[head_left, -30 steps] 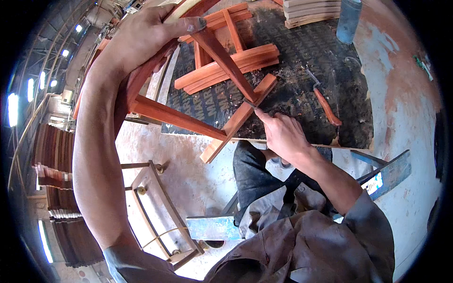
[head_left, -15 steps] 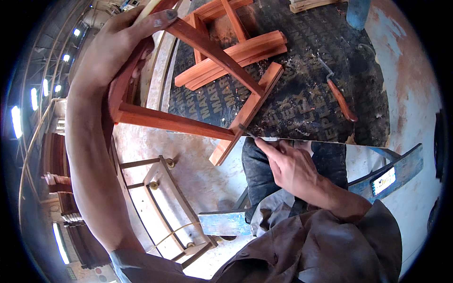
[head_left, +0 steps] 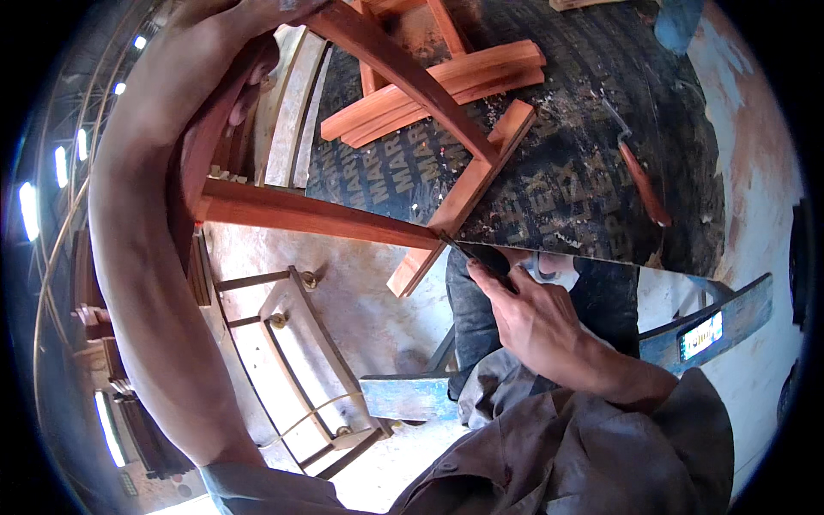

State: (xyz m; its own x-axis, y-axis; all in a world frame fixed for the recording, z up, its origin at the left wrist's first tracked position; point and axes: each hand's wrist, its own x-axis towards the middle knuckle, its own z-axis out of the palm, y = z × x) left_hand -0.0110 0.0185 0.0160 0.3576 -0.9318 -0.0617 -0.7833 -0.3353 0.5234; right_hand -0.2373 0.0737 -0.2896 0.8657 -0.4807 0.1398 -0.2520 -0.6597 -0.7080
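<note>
Wooden frame (head_left: pixel 322 215), reddish and four-sided, is held tilted over the near left edge of a dark work board (head_left: pixel 584 193), the lower end of its crossbar (head_left: pixel 470 196) jutting past that edge above the floor. From my remote post I see the tip of a thin dark tool (head_left: pixel 458 247) at the corner where the lower strut meets the crossbar; whether it bites into the wood is too small for me to tell. The right hand (head_left: pixel 542 324) has its fingers curled closed around the tool, index finger laid along it toward the tip. At upper left, the left hand (head_left: pixel 210 34) grips the frame's far rail, thumb above and fingertips wrapped below, partly cut off by the picture's rim. I judge a slip to be the chief danger: too much push at so tight a corner might send the tip skidding and gouge the strut. With the frame gripped so far from that corner, a loose hold could let it twist under pressure, and the overhanging end looks poorly backed, though I cannot tell whether the crossbar rests on the board. Beyond lie reddish wooden pieces (head_left: pixel 438 93) and a hooked tool (head_left: pixel 642 180) with a red-brown handle, while a lit phone (head_left: pixel 702 336) rests on a blue plank (head_left: pixel 748 311) at right.
</note>
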